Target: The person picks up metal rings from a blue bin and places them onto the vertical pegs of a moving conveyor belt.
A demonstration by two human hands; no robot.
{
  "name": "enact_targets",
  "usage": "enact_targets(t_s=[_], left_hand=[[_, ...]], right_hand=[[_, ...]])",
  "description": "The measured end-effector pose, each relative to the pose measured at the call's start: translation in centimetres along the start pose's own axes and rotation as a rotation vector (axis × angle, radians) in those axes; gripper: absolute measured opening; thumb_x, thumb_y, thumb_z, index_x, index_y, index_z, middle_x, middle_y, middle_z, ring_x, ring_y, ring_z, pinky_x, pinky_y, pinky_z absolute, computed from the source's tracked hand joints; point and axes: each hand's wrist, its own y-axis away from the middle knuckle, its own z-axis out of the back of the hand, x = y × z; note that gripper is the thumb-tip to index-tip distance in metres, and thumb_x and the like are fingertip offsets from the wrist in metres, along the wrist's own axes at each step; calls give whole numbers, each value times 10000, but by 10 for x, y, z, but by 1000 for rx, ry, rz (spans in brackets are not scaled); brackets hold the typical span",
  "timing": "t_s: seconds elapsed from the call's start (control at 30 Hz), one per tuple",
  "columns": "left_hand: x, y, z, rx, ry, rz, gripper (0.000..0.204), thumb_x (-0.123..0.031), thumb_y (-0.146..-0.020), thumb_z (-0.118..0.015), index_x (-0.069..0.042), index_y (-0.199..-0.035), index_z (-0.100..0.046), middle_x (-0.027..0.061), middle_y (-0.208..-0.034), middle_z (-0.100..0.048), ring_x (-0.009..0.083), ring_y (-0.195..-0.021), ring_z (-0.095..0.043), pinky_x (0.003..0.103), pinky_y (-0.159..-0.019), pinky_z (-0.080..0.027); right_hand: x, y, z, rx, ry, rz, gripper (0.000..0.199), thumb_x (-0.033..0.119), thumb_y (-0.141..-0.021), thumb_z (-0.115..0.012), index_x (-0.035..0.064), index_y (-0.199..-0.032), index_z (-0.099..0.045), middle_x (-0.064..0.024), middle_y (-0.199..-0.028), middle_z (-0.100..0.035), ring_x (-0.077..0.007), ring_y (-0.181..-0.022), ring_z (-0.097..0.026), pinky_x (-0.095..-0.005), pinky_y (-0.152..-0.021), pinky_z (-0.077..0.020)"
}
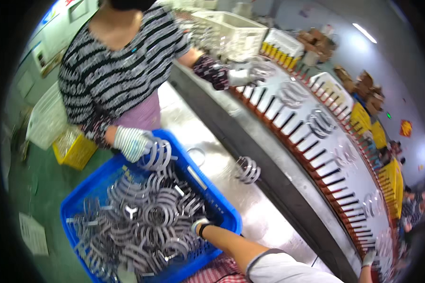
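Observation:
My left hand [201, 225], in a pale glove with a dark band at the wrist, reaches into the right side of a blue plastic basket [174, 271]. Its fingers are mostly hidden among grey, coil-like metal ring pieces [158, 214] heaped there. Far to the lower right, my right hand [369, 258], also in a pale glove, is beside the near edge of a curved conveyor [311, 162]. It is small and blurred, so its grip does not show. One loose ring piece [248, 170] lies on the metal table [264, 207] between basket and conveyor.
Across the basket, a co-worker in a striped top [123, 61] grips a ring piece [158, 154] with one gloved hand and reaches the other to the conveyor. Dark upright pegs [293, 127] line the belt's edge. A cream crate [241, 30] and yellow bin [74, 150] stand nearby.

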Motion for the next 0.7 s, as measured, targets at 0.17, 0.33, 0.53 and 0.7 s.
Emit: enact_targets(t_s=[0.17,0.33,0.53,0.7], left_hand=[[-29,76,83,28,-600,-192,360,-176,-897,-496,74,-1155,-514,249,-1106,-547,339,-967,-526,373,-857,-415],[-24,51,7,259,-484,-303,356,-165,-899,-487,68,-1168,-505,251,-1117,-540,344,-971,-524,378,-860,-415],[-27,73,8,298,-501,-334,352,-149,-903,-474,59,-1186,-492,252,-1132,-530,351,-977,-521,385,-866,-414],[-48,114,-46,440,-450,-373,350,-136,-905,-463,51,-1201,-481,254,-1145,-521,358,-982,-518,390,-870,-414]], right_hand=[[23,61,49,-159,-47,272,247,174,-797,-547,158,-1005,-680,-46,-978,-672,-243,-898,-640,-428,-663,-505],[-40,78,19,-135,34,136,236,134,-764,-554,143,-949,-702,-58,-959,-673,-248,-832,-650,-441,-564,-494],[-78,194,50,-353,24,427,267,143,-753,-581,133,-1007,-664,-53,-1023,-652,-261,-933,-623,-435,-695,-503],[-162,374,-31,-630,-673,484,349,191,-697,-658,78,-1022,-596,-158,-944,-628,-352,-908,-577,-414,-779,-457]])
